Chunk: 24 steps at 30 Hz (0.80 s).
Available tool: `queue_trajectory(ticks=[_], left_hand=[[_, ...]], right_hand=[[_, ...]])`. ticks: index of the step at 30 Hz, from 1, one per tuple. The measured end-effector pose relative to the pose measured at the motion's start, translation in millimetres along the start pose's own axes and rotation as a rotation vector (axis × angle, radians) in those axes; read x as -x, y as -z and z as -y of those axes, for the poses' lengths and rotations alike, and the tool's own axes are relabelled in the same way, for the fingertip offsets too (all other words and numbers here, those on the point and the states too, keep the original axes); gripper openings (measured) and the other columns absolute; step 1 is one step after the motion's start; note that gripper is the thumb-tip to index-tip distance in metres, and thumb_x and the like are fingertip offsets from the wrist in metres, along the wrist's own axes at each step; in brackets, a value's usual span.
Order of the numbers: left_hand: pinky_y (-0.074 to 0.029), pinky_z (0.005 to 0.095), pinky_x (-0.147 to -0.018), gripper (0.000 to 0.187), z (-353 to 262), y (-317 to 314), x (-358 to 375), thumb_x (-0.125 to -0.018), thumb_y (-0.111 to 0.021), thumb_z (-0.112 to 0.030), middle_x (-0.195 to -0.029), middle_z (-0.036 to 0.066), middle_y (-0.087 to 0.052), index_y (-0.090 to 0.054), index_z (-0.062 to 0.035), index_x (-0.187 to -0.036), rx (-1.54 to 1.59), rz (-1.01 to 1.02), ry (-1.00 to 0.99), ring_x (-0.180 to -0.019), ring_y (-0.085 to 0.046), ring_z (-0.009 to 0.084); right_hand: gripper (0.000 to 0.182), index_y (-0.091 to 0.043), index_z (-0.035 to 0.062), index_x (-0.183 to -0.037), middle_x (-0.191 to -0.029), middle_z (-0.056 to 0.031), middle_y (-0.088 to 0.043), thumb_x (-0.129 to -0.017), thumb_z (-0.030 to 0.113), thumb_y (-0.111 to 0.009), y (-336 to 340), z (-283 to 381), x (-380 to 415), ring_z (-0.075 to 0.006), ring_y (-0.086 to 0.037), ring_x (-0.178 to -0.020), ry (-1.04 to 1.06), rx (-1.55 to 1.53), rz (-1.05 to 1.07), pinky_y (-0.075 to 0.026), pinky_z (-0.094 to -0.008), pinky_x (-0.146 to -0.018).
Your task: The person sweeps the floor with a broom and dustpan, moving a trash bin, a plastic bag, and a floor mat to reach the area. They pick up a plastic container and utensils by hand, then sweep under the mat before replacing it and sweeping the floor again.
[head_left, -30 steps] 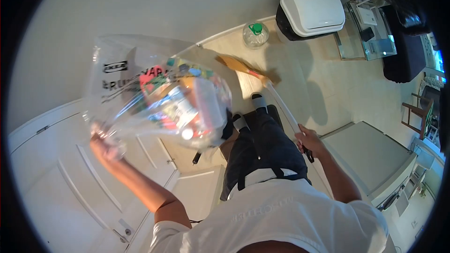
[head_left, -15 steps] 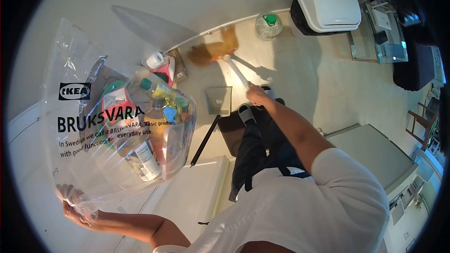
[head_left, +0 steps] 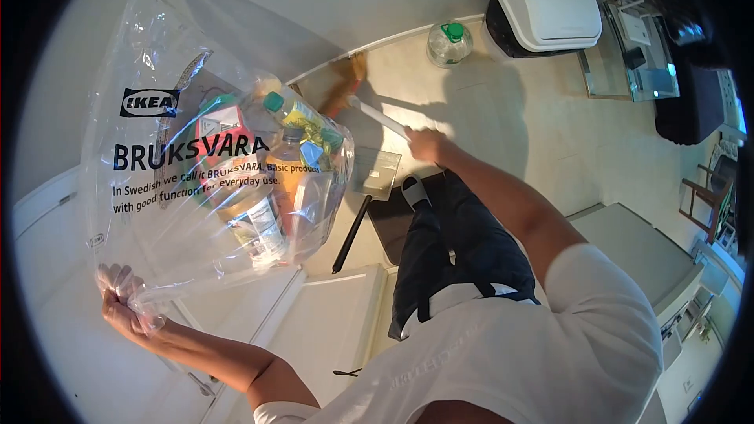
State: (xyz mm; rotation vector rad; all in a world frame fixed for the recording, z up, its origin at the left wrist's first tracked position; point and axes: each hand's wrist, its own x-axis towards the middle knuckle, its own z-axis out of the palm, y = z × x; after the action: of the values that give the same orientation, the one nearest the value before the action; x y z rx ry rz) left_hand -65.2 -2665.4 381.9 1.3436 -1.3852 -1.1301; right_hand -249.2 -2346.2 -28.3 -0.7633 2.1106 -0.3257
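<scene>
My left hand [head_left: 127,298] is closed on the gathered edge of a large clear plastic bag [head_left: 149,235] with black printing. Bottles, cartons and other packaging show through its wall. On the other side, my right hand [head_left: 428,146] grips the white handle of a broom [head_left: 382,116]. Its orange bristles rest low by the wall, partly hidden behind the bag. Close to my feet on the floor lies a grey dustpan [head_left: 383,177], its left part seen through the bag. A black stick [head_left: 351,234] lies beside it.
By the wall stands a large clear water bottle [head_left: 450,45] with a green cap. Right of it is a black bin with a white lid [head_left: 548,16]. A glass-sided case [head_left: 656,82] stands farther right. A white door panel [head_left: 334,306] is at lower left of my body.
The bag has risen and shifted right, now covering the items by the wall and part of the dustpan. The broom head has swung left toward the wall, and my right hand moved slightly up.
</scene>
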Motion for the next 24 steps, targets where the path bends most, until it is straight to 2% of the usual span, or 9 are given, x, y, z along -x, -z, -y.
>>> queue_trajectory(ticks=[2, 4, 9, 13, 15, 17, 19, 20, 24], left_hand=[[-0.029, 0.0197, -0.037, 0.017, 0.4, 4.5, -7.0, -0.074, -0.039, -0.002, -0.065, 0.008, -0.048, -0.051, 0.0049, -0.084, -0.035, 0.024, -0.014, -0.045, -0.038, 0.0101], [-0.029, 0.0205, -0.037, 0.014, -1.2, 9.2, -14.7, -0.072, -0.038, 0.000, -0.063, 0.006, -0.044, -0.050, 0.0037, -0.079, -0.026, 0.109, 0.029, -0.045, -0.037, 0.0106], [-0.025, 0.0199, -0.035, 0.011, 9.4, 30.8, -40.9, -0.070, -0.037, 0.002, -0.058, 0.003, -0.038, -0.047, 0.0014, -0.074, -0.051, 0.176, 0.079, -0.043, -0.035, 0.0093], [-0.033, 0.0211, -0.041, 0.018, 4.0, 32.1, -43.4, -0.071, -0.039, -0.001, -0.062, 0.008, -0.050, -0.054, 0.0059, -0.079, 0.010, 0.239, 0.182, -0.048, -0.044, 0.0125], [-0.034, 0.0209, -0.040, 0.018, -1.9, 28.8, -40.4, -0.071, -0.039, -0.002, -0.063, 0.009, -0.051, -0.054, 0.0056, -0.079, 0.001, 0.165, 0.185, -0.049, -0.045, 0.0126], [-0.036, 0.0211, -0.042, 0.022, -2.4, 31.5, -47.2, -0.072, -0.039, -0.003, -0.067, 0.011, -0.054, -0.054, 0.0055, -0.086, 0.000, 0.302, 0.190, -0.051, -0.047, 0.0132], [-0.037, 0.0216, -0.043, 0.025, -1.3, 8.4, -33.2, -0.071, -0.040, -0.004, -0.069, 0.012, -0.055, -0.053, 0.0059, -0.090, -0.092, 0.176, 0.120, -0.052, -0.048, 0.0138], [-0.038, 0.0221, -0.044, 0.029, -1.8, -2.6, -28.9, -0.071, -0.040, -0.004, -0.071, 0.012, -0.055, -0.052, 0.0063, -0.094, -0.181, 0.053, 0.043, -0.053, -0.049, 0.0144], [-0.040, 0.0232, -0.045, 0.033, -2.8, -36.4, -32.9, -0.068, -0.038, -0.003, -0.074, 0.012, -0.056, -0.051, 0.0066, -0.097, -0.199, 0.162, 0.028, -0.055, -0.051, 0.0151]], right_hand=[[0.039, -0.043, 0.0072, -0.114, -0.074, -0.0147, -0.060, -0.076, 0.015, -0.042, 14.4, 9.3, -30.2, -0.0285, -0.060, -0.062, -0.163, -0.235, 0.121, -0.048, -0.0400, -0.057], [0.037, -0.046, 0.0045, -0.107, -0.083, -0.0158, -0.060, -0.071, 0.012, -0.045, 18.2, 6.5, -38.1, -0.0278, -0.060, -0.077, -0.275, -0.309, 0.179, -0.048, -0.0402, -0.066], [0.037, -0.042, 0.0013, -0.111, -0.082, -0.0191, -0.059, -0.075, 0.012, -0.041, -64.2, -60.2, 12.4, -0.0298, -0.060, -0.072, -0.264, -0.220, -0.214, -0.048, -0.0412, -0.062], [0.032, -0.043, -0.0041, -0.105, -0.064, -0.0163, -0.056, -0.076, 0.010, -0.044, 25.6, -40.0, 112.1, -0.0245, -0.057, -0.050, -0.555, -0.772, 0.090, -0.046, -0.0332, -0.042], [0.032, -0.042, -0.0048, -0.105, -0.060, -0.0152, -0.055, -0.077, 0.011, -0.043, 43.7, -53.6, 140.2, -0.0218, -0.055, -0.044, -0.473, -0.810, 0.163, -0.046, -0.0321, -0.040], [0.034, -0.040, -0.0049, -0.107, -0.060, -0.0155, -0.055, -0.077, 0.012, -0.043, 80.9, -22.2, 168.6, -0.0220, -0.055, -0.043, -0.416, -0.672, 0.140, -0.046, -0.0323, -0.041], [0.042, -0.034, -0.0025, -0.115, -0.063, -0.0171, -0.057, -0.078, 0.014, -0.043, 77.4, -12.9, 166.2, -0.0241, -0.056, -0.044, -0.276, -0.443, 0.070, -0.047, -0.0347, -0.047], [0.045, -0.032, -0.0008, -0.118, -0.065, -0.0177, -0.058, -0.078, 0.014, -0.044, 73.1, -8.3, 152.3, -0.0256, -0.056, -0.045, -0.254, -0.415, 0.075, -0.048, -0.0359, -0.050], [0.042, -0.035, 0.0040, -0.117, -0.068, -0.0167, -0.059, -0.076, 0.011, -0.041, 13.3, -6.4, 38.6, -0.0282, -0.059, -0.055, -0.260, -0.251, -0.027, -0.048, -0.0384, -0.055]])
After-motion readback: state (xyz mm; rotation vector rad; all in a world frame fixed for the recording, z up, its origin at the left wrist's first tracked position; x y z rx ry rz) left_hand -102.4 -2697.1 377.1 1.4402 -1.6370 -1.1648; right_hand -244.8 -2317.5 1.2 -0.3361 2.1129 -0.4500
